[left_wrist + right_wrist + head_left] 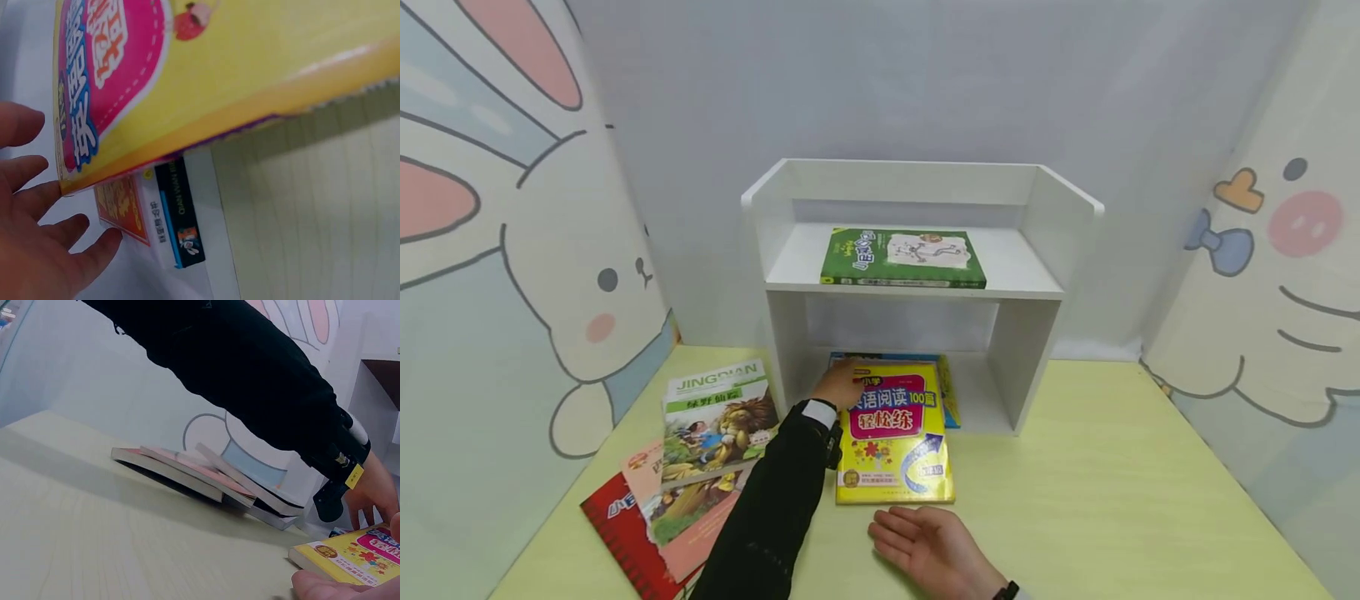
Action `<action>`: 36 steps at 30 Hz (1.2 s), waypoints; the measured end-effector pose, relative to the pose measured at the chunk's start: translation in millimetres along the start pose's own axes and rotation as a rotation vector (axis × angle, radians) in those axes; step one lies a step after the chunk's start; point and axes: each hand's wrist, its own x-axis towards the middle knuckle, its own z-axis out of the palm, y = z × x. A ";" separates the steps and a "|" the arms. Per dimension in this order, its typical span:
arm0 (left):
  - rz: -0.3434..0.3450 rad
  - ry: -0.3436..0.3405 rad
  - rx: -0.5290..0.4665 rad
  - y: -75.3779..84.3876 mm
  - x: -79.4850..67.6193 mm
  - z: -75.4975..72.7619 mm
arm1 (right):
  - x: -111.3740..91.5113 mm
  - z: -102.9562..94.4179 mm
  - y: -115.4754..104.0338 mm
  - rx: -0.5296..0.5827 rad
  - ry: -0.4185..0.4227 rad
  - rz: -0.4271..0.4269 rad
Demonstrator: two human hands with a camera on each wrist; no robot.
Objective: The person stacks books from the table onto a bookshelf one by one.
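A yellow workbook (887, 467) with a pink title patch lies with its far part inside the lower shelf compartment and its near part over the table. Beneath it, a blue-edged book (952, 400) shows at the right and back. My left hand (838, 385) is at the workbook's far left corner. In the left wrist view its fingers (34, 199) are spread, one at the workbook's corner, and none wraps round it. Palm up, my right hand (936, 550) lies just in front of the workbook's near edge, its fingers straight.
The white two-tier shelf (1033, 367) stands against the back wall. On its upper board lies a green book (902, 260). To the left, several books overlap on the table, including a lion-cover book (718, 425) and a red book (625, 533).
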 end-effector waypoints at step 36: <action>-0.043 0.004 0.363 -15.3 -44.2 -23.8 | -9.1 -22.0 -54.9 -0.171 0.079 -0.336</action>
